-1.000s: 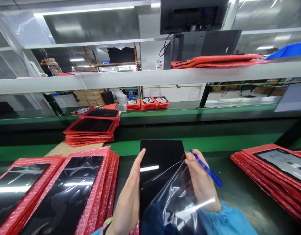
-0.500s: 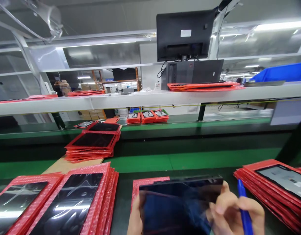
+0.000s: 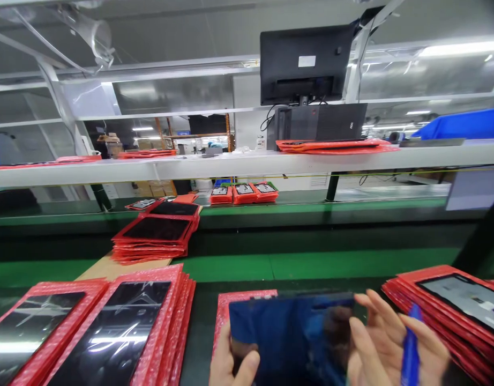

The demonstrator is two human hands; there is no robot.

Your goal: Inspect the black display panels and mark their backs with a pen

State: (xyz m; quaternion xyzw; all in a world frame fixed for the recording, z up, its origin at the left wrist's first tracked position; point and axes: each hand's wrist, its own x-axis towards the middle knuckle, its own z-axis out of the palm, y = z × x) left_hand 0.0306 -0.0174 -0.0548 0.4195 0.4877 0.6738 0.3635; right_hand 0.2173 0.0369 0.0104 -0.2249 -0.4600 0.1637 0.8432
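A dark glossy screen panel [image 3: 291, 335] is held landscape and tilted up toward me at the bottom centre. My left hand [image 3: 231, 364] grips its lower left corner, thumb on the glass. My right hand [image 3: 395, 348] lies against the panel's right edge with fingers spread, and a blue pen [image 3: 410, 351] sits between those fingers. Behind the panel a red bubble-wrap sleeve [image 3: 241, 303] lies on the dark bench.
Stacks of red-wrapped panels lie at the left [image 3: 122, 327], the right [image 3: 451, 300] and further back [image 3: 154, 236]. A green conveyor strip [image 3: 311, 265] runs across. Above it is a white shelf [image 3: 231, 163] carrying red sleeves, a monitor [image 3: 305, 64] and a blue bin [image 3: 464, 123].
The panel went from upright with clear film being peeled to landscape and raised toward me. The film is out of sight. My right fingers have spread apart, and the view tilted up.
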